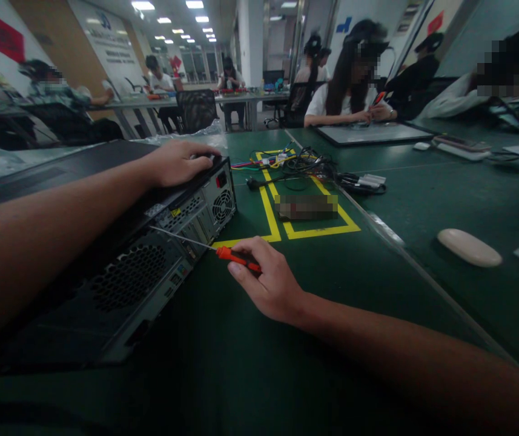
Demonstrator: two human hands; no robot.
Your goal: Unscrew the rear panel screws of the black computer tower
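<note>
A black desktop computer case (123,339) lies on its side on the green table, its rear panel turned toward my right side. My left hand (184,162) rests flat on top of the case near the far rear corner, fingers outstretched. In my right hand (268,278) is a screwdriver (236,257) with an orange and black handle. Its long thin shaft points left, and the tip reaches the upper edge of the rear panel. Whether the tip sits in a screw is too small to tell. A round fan grille (221,206) and a honeycomb vent (129,275) show on the panel.
Yellow tape (323,231) marks the green table (377,290) beyond my right hand. Near it lie a cable bundle (309,163) and a blurred-out dark object (307,208). A beige mouse-shaped object (469,247) lies at right. A co-worker (350,85) sits across the table.
</note>
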